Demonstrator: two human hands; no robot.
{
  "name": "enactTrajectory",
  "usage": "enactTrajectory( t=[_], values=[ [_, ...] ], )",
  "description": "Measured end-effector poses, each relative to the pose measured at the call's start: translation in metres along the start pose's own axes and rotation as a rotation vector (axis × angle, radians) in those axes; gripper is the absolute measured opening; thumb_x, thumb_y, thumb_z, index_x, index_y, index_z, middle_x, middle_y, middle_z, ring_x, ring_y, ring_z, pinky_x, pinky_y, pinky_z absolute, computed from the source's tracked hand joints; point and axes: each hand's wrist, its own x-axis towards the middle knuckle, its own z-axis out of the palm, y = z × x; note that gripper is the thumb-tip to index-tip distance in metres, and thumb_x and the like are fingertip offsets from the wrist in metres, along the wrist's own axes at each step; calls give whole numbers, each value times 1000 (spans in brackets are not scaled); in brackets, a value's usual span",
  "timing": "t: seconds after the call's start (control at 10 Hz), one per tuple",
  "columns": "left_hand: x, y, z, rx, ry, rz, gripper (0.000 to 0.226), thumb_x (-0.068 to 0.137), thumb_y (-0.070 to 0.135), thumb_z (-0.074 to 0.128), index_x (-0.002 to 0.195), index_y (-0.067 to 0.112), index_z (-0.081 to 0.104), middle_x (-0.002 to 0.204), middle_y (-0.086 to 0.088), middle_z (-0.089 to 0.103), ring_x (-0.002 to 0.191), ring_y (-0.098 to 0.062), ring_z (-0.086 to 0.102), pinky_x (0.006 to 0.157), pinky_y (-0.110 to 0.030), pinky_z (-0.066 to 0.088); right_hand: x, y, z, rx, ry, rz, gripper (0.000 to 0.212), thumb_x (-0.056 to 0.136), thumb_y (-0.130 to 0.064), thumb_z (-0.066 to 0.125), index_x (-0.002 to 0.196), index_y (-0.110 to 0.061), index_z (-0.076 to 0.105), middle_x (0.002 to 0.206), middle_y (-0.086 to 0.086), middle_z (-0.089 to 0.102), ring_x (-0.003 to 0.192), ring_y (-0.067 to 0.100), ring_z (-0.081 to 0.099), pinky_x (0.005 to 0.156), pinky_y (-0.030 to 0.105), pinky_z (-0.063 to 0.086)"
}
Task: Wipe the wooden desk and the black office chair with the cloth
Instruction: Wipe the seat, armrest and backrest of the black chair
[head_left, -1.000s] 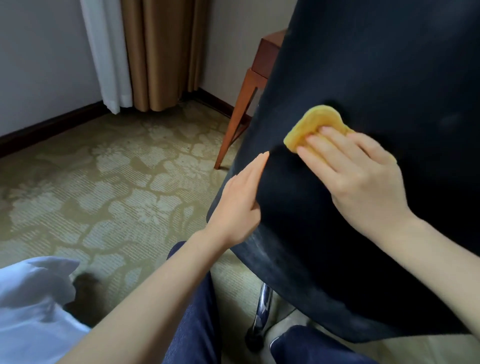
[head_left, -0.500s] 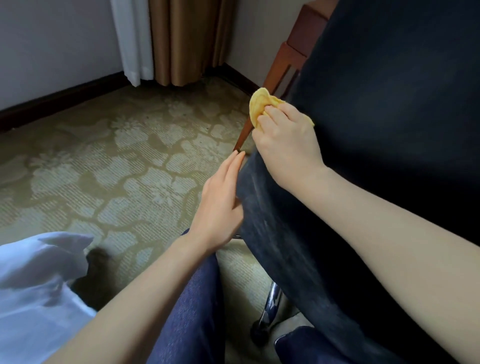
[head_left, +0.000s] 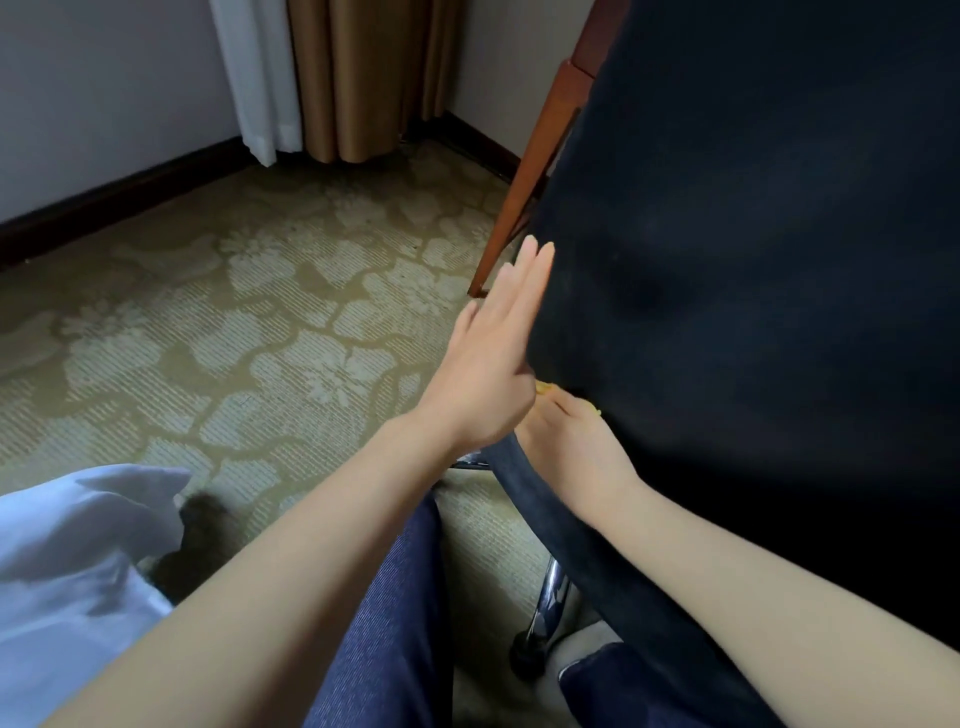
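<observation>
A: While the chair step runs, the right hand (head_left: 571, 441) grips the yellow cloth (head_left: 544, 387) at the lower left edge of the black office chair (head_left: 753, 260) back; only slivers of cloth show.
B: Left hand (head_left: 493, 358)?
A: Flat, fingers straight, bracing that same edge.
B: Next?
A: Probably a wipe along the lower rim, steadying hand kept on. Desk (head_left: 535, 156) barely visible behind.
B: Versus earlier?
A: The cloth has dropped from mid-back to the bottom edge; the left hand now sits above it.
</observation>
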Motion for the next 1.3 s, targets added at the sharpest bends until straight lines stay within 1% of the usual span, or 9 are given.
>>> enactTrajectory(
  t=[0.2,0.3,0.5,0.6,0.7,0.9,1.0,1.1,1.3],
  values=[
    [-1,23,17,41,-86,32,101,74,-15,40,150,29,-11,158,11,-19,145,-9,-15,119,-42,-2,-76,5,2,-196,-112,-182,33,91,-15,54,123,-9,61,128,4,57,127,23,45,115,34,24],
    [-8,30,27,14,-113,21,103,73,-15,40,150,28,-14,157,10,-22,144,-8,-15,119,-40,-2,-116,19,0,-213,-43,-226,27,73,-17,76,99,-13,74,104,2,71,106,20,63,106,34,41],
    [-19,37,23,-123,161,49,82,75,-14,40,150,16,23,151,-4,33,133,-21,38,112,-30,29,-175,43,-32,-214,322,-178,42,95,4,33,108,-5,72,117,11,67,107,24,65,104,40,42],
    [-6,40,10,-216,323,46,76,74,-15,40,145,9,30,140,-10,42,128,-22,40,109,-30,31,-180,49,-58,-197,414,-118,31,95,2,43,110,-3,70,120,12,65,111,26,63,101,40,41],
    [18,41,1,-258,348,-140,81,78,-12,41,151,15,17,155,-6,24,142,-20,22,116,-32,18,-167,50,-78,-235,503,-48,28,89,4,56,113,-4,69,121,11,64,113,26,61,98,39,43],
    [42,35,-14,-540,160,-224,65,81,-16,31,135,17,45,135,0,50,123,-13,45,107,-33,37,-108,42,-112,-232,690,107,36,97,4,41,114,-8,69,121,7,65,116,23,59,102,35,40],
    [47,29,-29,-605,119,-270,38,103,21,27,133,21,51,131,5,53,118,-8,46,94,-20,28,-70,38,-125,-237,740,142,38,98,3,37,112,-8,70,118,8,67,115,22,60,104,34,38],
    [47,20,-37,-665,15,-273,56,103,46,11,133,24,52,139,5,49,117,-5,43,94,-25,21,-35,35,-124,-237,720,102,30,96,0,45,110,-6,71,117,10,67,114,23,61,104,36,43],
    [51,7,-49,-680,-58,-261,68,99,53,2,134,24,53,142,4,49,126,-10,45,105,-31,24,19,19,-94,-242,473,31,38,93,-5,35,113,-4,68,118,9,67,114,20,60,108,32,38]
  ],
)
